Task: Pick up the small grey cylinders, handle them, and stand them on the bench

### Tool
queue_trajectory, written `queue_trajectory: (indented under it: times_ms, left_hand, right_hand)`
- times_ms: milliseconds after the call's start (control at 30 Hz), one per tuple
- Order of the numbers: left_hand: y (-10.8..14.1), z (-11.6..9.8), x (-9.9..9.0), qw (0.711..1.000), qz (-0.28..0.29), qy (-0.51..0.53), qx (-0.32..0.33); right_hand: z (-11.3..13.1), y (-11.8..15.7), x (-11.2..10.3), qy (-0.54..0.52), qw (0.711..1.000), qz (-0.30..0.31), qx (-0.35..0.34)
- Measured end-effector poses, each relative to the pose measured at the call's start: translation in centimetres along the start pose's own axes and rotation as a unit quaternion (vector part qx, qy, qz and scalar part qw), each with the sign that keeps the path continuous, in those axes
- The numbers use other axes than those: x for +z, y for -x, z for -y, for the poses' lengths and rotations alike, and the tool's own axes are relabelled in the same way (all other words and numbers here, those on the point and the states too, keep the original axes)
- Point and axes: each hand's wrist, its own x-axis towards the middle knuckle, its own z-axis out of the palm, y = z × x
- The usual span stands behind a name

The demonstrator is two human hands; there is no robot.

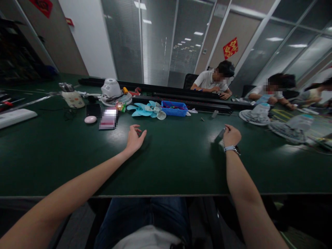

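My left hand (135,139) hovers over the green table with its fingers apart and loosely curved, nothing in it. Beyond it lie light-blue fan blades (145,110), with clear round pieces at their right end. My right hand (232,135), a watch on its wrist, is closed in a pinch at the right. A small greyish, see-through piece (220,136) shows at its fingertips; its exact kind is too blurred to tell. Past that hand, a small clear piece (214,114) and a tiny dark bit (202,119) rest on the table.
A blue bin (174,108) stands behind the blades. To the left are a white fan base (111,90), a patterned tumbler (70,96), a pink oval object (90,119) and a snack packet (120,106). Fan parts (255,116) lie right. Co-workers (211,81) sit across the table (171,166).
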Motion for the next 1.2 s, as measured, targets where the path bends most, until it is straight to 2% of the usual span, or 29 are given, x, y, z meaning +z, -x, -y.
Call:
queue_trajectory:
  times_ms: [167, 300, 467, 533, 600, 700, 800, 867, 933, 1033, 1100, 1200]
  left_hand:
    - [-0.1, 0.0, 0.0, 1.0, 0.001, -0.007, -0.003]
    - [-0.1, 0.1, 0.0, 1.0, 0.003, -0.006, 0.002]
    - [0.0, 0.0, 0.0, 1.0, 0.0, 0.0, -0.003]
    - [0.0, -0.1, 0.0, 1.0, 0.002, 0.002, -0.006]
    - [0.0, 0.0, 0.0, 1.0, 0.002, 0.001, -0.005]
    - [0.0, 0.0, 0.0, 1.0, 0.002, -0.001, 0.001]
    - [0.3, -0.6, -0.1, 1.0, 0.011, 0.009, 0.011]
    - [0.8, -1.6, -0.4, 0.999, 0.029, 0.024, 0.03]
    - [1.5, -2.8, -0.8, 0.995, 0.061, 0.038, 0.064]
    - [2.5, -4.5, -1.2, 0.982, 0.135, 0.039, 0.124]
    - [3.0, -5.0, -1.3, 0.972, 0.172, 0.035, 0.155]
    - [3.2, -5.0, -1.1, 0.964, 0.188, 0.028, 0.186]
  right_hand:
    - [0.3, 0.0, -0.1, 0.03, 0.999, 0.026, 0.022]
    - [0.0, 0.3, 0.5, 0.002, 1.0, 0.01, 0.027]
    - [-0.8, 0.9, 1.2, -0.041, 0.99, 0.037, 0.127]
    - [-0.5, 0.9, 1.3, -0.057, 0.988, 0.042, 0.139]
    - [0.9, 1.1, 1.3, -0.093, 0.989, 0.041, 0.111]
    - [5.4, 2.7, 1.2, -0.196, 0.977, 0.08, 0.024]
    - [11.9, 6.7, 0.4, -0.333, 0.924, 0.175, -0.07]
    - [16.0, 10.1, -0.6, -0.411, 0.864, 0.265, -0.123]
    - [19.0, 13.1, -1.9, -0.456, 0.806, 0.344, -0.154]
    - [21.1, 15.9, -3.6, -0.475, 0.754, 0.42, -0.174]
    - [21.3, 16.5, -4.2, -0.48, 0.734, 0.446, -0.179]
    - [21.1, 16.5, -4.2, -0.49, 0.712, 0.473, -0.173]
